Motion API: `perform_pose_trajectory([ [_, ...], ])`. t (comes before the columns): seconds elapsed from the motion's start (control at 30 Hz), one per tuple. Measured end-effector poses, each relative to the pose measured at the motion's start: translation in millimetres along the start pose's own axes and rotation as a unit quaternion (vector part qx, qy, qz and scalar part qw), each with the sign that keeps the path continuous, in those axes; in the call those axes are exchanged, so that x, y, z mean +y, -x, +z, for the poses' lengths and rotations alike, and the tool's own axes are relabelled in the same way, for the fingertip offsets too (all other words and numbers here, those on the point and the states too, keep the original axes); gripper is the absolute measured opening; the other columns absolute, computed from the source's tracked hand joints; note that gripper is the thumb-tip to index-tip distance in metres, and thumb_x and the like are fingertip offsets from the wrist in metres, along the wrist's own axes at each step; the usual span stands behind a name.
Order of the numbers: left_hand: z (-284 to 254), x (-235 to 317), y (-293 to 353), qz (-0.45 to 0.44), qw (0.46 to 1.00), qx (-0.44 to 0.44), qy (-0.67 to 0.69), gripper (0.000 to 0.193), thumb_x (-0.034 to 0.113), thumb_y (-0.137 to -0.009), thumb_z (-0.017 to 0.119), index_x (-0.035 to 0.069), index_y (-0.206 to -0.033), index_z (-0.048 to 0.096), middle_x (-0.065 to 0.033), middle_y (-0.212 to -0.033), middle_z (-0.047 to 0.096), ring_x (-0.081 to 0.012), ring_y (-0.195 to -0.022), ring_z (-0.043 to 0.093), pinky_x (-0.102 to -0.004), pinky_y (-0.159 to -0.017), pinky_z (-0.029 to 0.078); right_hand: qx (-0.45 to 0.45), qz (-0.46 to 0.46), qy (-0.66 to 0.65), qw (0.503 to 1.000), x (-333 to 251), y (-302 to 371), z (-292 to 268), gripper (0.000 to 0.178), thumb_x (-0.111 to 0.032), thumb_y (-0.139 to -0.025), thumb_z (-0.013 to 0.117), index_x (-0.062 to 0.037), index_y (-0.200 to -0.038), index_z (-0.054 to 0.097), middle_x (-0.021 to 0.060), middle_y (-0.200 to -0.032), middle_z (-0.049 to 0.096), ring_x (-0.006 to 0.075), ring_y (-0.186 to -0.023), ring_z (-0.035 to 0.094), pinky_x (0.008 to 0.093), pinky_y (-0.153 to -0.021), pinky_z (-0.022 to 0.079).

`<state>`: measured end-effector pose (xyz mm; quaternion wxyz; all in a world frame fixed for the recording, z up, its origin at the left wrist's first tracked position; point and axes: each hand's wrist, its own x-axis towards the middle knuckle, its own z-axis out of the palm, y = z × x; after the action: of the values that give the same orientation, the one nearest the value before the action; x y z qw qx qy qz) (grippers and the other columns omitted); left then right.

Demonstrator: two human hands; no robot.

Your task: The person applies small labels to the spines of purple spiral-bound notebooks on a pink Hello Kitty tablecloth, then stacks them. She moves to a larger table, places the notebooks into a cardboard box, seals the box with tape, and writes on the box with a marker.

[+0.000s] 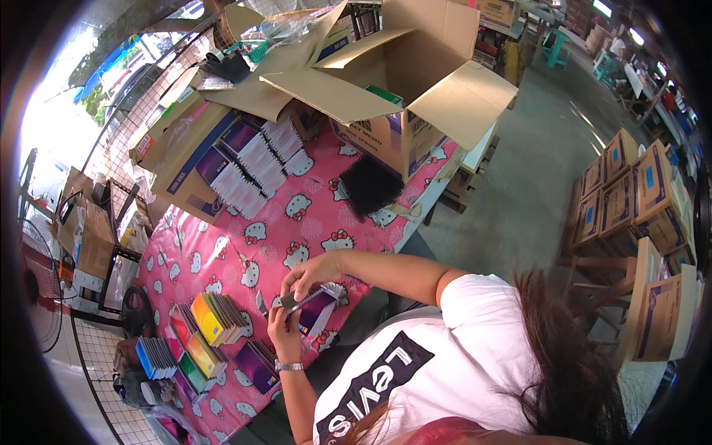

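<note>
Purple notebook (pixel 315 311), spiral-bound: 1, at the near edge of the table (pixel 278 215), between the person's 2 bare hands. Left hand (pixel 284 328), watch at its wrist: closed on the notebook's corner. Right hand (pixel 308 278): part-open, fingers bent over the coil edge by a small dark piece (pixel 288 301); whether pinching or only pressing it, I cannot tell from here.

Beside the left hand: further notebooks in piles, including yellow (pixel 209 319), green (pixel 194 372) and blue (pixel 156 360).

Farther across the pink cloth: 1 black bristly heap (pixel 371 185); 1 large carton (pixel 378 141), flaps spread, something green (pixel 383 94) inside; left of it, 1 more carton (pixel 172 182), contents hidden, with spiral-bound stacks (pixel 252 163) against it.

Across the aisle: stacked cartons (pixel 623 193), contents not visible.
</note>
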<state>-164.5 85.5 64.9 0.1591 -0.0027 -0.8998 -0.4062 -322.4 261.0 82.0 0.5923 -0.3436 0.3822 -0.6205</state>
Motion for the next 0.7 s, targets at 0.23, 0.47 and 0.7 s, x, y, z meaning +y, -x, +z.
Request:
perform_pose_trajectory([
  [0.23,12.2,18.6,-5.0,-0.024,0.999,0.011,0.036,0.024,0.005,-0.082,0.072,0.008,-0.104,0.064,-0.0075,-0.109,0.051,-0.0183,-0.094,0.055,-0.0266,-0.061,0.047,0.108,-0.031,-0.054,0.992,14.2,13.0,-6.3,0.035,-0.024,-0.085,0.068,-0.0107,-0.117,0.059,-0.0009,-0.107,0.060,0.0116,-0.103,0.057,0.0304,-0.084,0.046],
  [0.47,18.4,8.3,5.4,-0.052,0.998,0.019,0.036,0.024,0.007,-0.080,0.073,0.010,-0.103,0.066,-0.0057,-0.109,0.045,-0.0152,-0.092,0.051,-0.0244,-0.066,0.043,0.193,-0.037,-0.084,0.977,12.1,9.8,4.1,0.031,-0.025,-0.086,0.066,-0.0099,-0.113,0.061,0.0006,-0.107,0.060,0.0119,-0.101,0.057,0.0340,-0.082,0.050],
  [0.7,25.1,4.8,2.6,-0.079,0.995,0.007,0.060,0.025,0.006,-0.084,0.070,0.007,-0.107,0.062,-0.0134,-0.111,0.045,-0.0230,-0.092,0.055,-0.0316,-0.069,0.049,0.194,0.000,0.042,0.980,10.5,4.8,0.0,0.035,-0.025,-0.085,0.066,-0.0077,-0.115,0.063,0.0015,-0.106,0.062,0.0102,-0.096,0.058,0.0279,-0.080,0.046],
])
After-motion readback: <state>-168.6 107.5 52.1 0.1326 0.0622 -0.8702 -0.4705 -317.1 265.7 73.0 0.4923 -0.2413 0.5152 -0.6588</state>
